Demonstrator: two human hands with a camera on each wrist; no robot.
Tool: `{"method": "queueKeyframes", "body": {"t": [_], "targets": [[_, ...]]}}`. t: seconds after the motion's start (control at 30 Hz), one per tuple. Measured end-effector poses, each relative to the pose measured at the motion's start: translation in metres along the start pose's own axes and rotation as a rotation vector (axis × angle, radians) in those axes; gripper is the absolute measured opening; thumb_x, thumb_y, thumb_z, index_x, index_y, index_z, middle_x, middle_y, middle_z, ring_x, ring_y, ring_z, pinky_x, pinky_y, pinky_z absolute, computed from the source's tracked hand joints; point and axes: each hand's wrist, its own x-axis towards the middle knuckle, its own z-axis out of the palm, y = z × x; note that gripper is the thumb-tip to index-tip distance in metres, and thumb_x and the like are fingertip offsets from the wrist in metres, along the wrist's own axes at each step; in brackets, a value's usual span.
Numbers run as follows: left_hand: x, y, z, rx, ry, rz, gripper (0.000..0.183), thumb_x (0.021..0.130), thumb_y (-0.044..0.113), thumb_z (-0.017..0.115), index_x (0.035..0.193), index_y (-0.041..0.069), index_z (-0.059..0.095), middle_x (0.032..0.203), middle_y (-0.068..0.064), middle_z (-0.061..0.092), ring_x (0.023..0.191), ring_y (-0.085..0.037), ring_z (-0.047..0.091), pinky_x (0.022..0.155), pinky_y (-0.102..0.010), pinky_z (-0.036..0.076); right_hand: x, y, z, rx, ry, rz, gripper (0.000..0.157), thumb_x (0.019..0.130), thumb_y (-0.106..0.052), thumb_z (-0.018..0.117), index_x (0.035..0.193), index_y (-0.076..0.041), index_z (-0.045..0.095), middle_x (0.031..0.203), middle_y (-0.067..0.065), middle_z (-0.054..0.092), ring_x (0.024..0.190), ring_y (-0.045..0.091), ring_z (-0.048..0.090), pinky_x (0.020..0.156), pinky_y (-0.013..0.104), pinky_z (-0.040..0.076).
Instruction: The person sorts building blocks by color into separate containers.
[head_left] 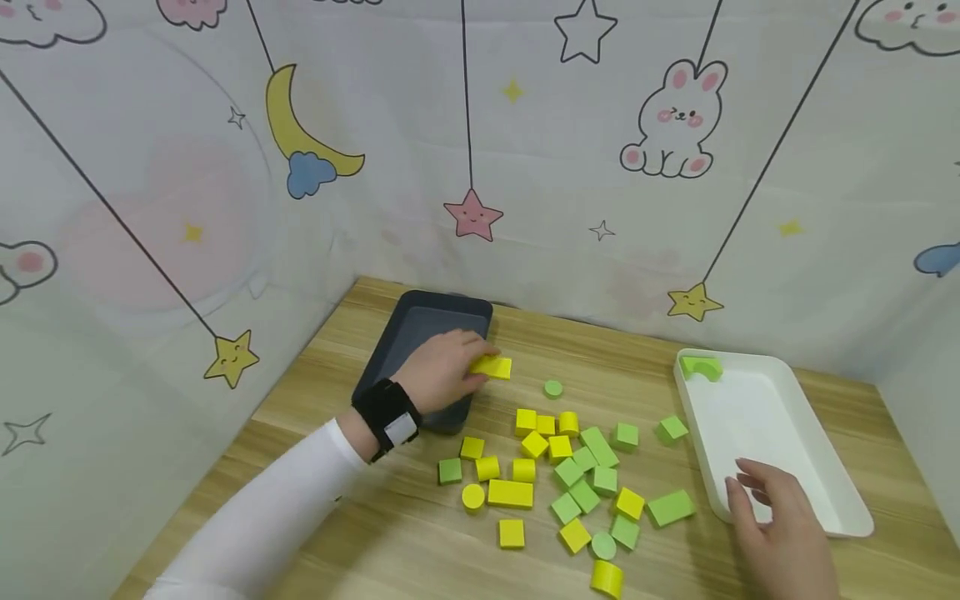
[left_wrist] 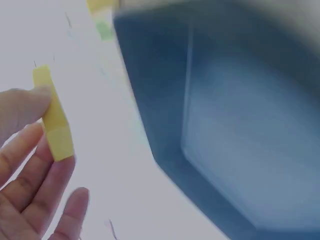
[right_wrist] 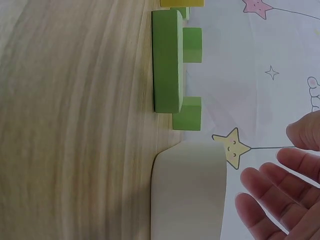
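Note:
My left hand (head_left: 444,372) pinches a yellow block (head_left: 494,367) between thumb and fingers, just past the right side of the dark tray (head_left: 435,319). In the left wrist view the thumb lies on one face of this long yellow block (left_wrist: 56,112), and the fingers are behind it. Over the near left rim of the white tray (head_left: 780,417), my right hand (head_left: 786,529) is held with loosely bent fingers and nothing between them. A green arch block (head_left: 701,363) lies in that tray's far left corner.
Yellow and green blocks lie scattered between the trays, among them a long yellow block (head_left: 511,494), a green rectangular block (head_left: 671,507) and a small green disc (head_left: 553,389). A printed curtain (head_left: 555,267) hangs behind the wooden table (head_left: 405,533).

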Motion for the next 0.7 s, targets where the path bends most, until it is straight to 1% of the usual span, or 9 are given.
{"method": "queueKeyframes", "body": {"t": [0.07,0.13,0.2,0.27,0.33,0.4,0.53,0.6,0.7], "targets": [[0.015,-0.018,-0.008,-0.005,0.033,-0.052,0.043,0.089,0.031,0.07,0.128,0.018,0.06,0.122,-0.001,0.063,0.107,-0.018,0.054,0.092,-0.037,0.049,0.001,0.0,0.0,-0.004,0.002,-0.011,0.028,0.087,-0.009,0.068,0.114,-0.003,0.063,0.104,0.01,0.064,0.09,0.024,0.058,0.075,0.014,0.043],[0.032,-0.038,-0.01,-0.003,0.037,-0.107,0.041,0.089,0.03,0.07,0.127,0.018,0.061,0.124,-0.002,0.063,0.112,-0.02,0.052,0.095,-0.038,0.047,0.002,0.0,0.0,-0.007,0.002,-0.015,0.029,0.087,-0.009,0.068,0.115,-0.004,0.062,0.104,0.01,0.063,0.09,0.024,0.058,0.075,0.015,0.043],[0.047,-0.057,-0.008,0.003,0.007,-0.155,0.04,0.089,0.029,0.07,0.126,0.017,0.062,0.124,-0.002,0.063,0.113,-0.023,0.052,0.098,-0.038,0.046,0.001,0.0,0.0,-0.003,0.004,-0.011,0.029,0.086,-0.008,0.069,0.115,-0.004,0.063,0.104,0.009,0.063,0.092,0.019,0.058,0.077,0.011,0.041],[0.059,-0.073,-0.001,0.011,-0.035,-0.178,0.038,0.088,0.026,0.071,0.124,0.016,0.064,0.123,-0.003,0.064,0.111,-0.024,0.053,0.098,-0.039,0.045,0.0,0.001,0.0,0.003,0.004,-0.004,0.029,0.086,-0.008,0.069,0.114,-0.004,0.063,0.105,0.008,0.063,0.093,0.012,0.056,0.08,0.006,0.038],[0.068,-0.085,0.008,0.019,-0.079,-0.201,0.036,0.088,0.025,0.072,0.122,0.016,0.065,0.121,-0.004,0.064,0.108,-0.024,0.053,0.098,-0.039,0.045,-0.002,0.001,0.0,0.01,0.005,0.0,0.029,0.086,-0.007,0.07,0.114,-0.005,0.063,0.105,0.007,0.063,0.094,0.007,0.055,0.082,0.004,0.036],[0.073,-0.093,0.015,0.019,-0.128,-0.222,0.035,0.088,0.023,0.072,0.121,0.015,0.066,0.121,-0.004,0.065,0.106,-0.024,0.054,0.098,-0.04,0.045,-0.003,0.001,0.0,0.01,0.005,0.004,0.028,0.086,-0.008,0.07,0.113,-0.004,0.063,0.106,0.007,0.063,0.095,0.008,0.055,0.081,0.003,0.036],[0.077,-0.101,0.023,-0.01,-0.226,-0.274,0.033,0.088,0.019,0.071,0.121,0.015,0.066,0.122,-0.006,0.065,0.109,-0.024,0.056,0.099,-0.043,0.046,-0.003,0.001,0.002,0.004,-0.014,-0.001,0.025,0.087,-0.01,0.069,0.112,-0.005,0.063,0.106,0.008,0.064,0.092,0.022,0.058,0.076,0.005,0.041],[0.079,-0.104,0.028,-0.031,-0.253,-0.3,0.033,0.089,0.019,0.07,0.121,0.015,0.066,0.123,-0.006,0.064,0.111,-0.024,0.057,0.099,-0.043,0.046,-0.003,0.002,0.001,-0.001,-0.025,-0.002,0.024,0.088,-0.01,0.068,0.11,-0.004,0.063,0.106,0.009,0.064,0.091,0.025,0.058,0.075,0.007,0.042],[0.082,-0.105,0.034,-0.043,-0.242,-0.34,0.033,0.09,0.019,0.069,0.122,0.016,0.066,0.123,-0.005,0.065,0.112,-0.024,0.057,0.099,-0.043,0.045,-0.001,0.003,0.0,0.0,-0.037,-0.009,0.022,0.089,-0.011,0.068,0.11,-0.005,0.064,0.107,0.009,0.064,0.091,0.026,0.058,0.069,0.011,0.046]]}}
